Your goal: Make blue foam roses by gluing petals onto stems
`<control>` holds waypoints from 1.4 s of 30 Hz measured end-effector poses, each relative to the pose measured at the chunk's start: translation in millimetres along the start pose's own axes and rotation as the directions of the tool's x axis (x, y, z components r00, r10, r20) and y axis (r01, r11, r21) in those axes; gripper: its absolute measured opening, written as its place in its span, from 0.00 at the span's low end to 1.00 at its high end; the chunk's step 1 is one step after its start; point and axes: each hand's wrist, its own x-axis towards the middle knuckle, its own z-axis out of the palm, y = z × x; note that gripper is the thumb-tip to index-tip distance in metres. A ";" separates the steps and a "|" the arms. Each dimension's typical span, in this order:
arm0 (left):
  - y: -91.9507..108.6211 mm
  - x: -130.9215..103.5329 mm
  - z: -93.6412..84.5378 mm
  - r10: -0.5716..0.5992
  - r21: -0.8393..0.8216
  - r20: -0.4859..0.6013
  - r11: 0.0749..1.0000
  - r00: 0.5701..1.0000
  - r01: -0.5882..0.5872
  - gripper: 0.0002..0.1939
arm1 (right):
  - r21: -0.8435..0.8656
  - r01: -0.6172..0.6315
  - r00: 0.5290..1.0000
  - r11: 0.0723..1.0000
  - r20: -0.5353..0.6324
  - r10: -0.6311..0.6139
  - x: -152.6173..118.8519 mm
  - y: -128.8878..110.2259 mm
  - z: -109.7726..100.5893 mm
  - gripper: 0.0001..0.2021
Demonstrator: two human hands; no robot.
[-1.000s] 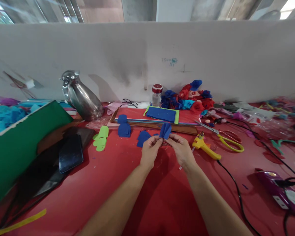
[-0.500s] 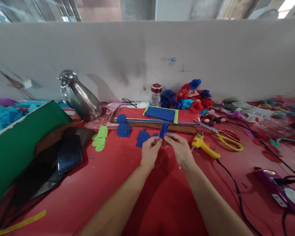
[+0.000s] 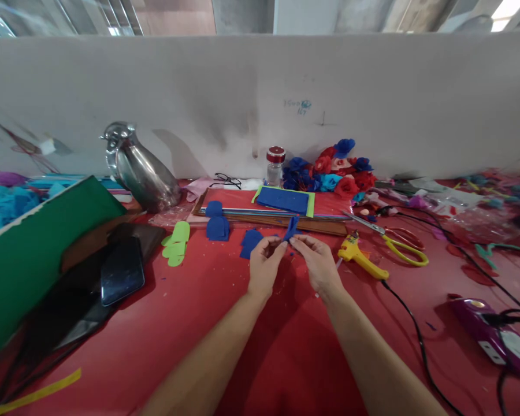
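Note:
Between my fingertips is a small folded blue paper piece (image 3: 292, 227), pinched from both sides above the red table. My left hand (image 3: 266, 260) is closed on its lower left edge. Closed on its lower right side is my right hand (image 3: 314, 257). Just left of my left hand lie cut blue paper petals (image 3: 251, 242), and another stack of blue petals (image 3: 218, 229) sits farther left. Lime green paper pieces (image 3: 177, 245) rest beyond those. The lower end of the held piece is hidden by my fingers.
A yellow glue gun (image 3: 359, 257) and scissors (image 3: 398, 240) lie to the right, near a purple power strip (image 3: 496, 332) with black cords. Paper flowers (image 3: 342, 173), a jar (image 3: 275, 167) and coloured sheets (image 3: 238, 202) stand behind. Leftward are a steel jug (image 3: 145, 170) and phone (image 3: 122, 271).
The blue paper piece has turned slightly in my fingers, its upper part now leaning and opening a little to the right. Both hands stay in nearly the same place.

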 end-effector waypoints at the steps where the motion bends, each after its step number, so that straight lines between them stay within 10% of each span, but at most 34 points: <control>1: -0.4 0.2 -0.5 0.003 0.005 -0.005 1.000 1.000 -0.003 0.07 | 0.002 -0.007 1.000 1.000 0.000 0.007 -0.4 -0.1 0.3 0.11; 42: 2.2 0.6 -3.3 -0.165 -0.103 0.055 0.980 0.985 0.170 0.05 | -0.054 -0.069 0.997 0.996 0.015 0.069 -3.1 -5.9 4.5 0.10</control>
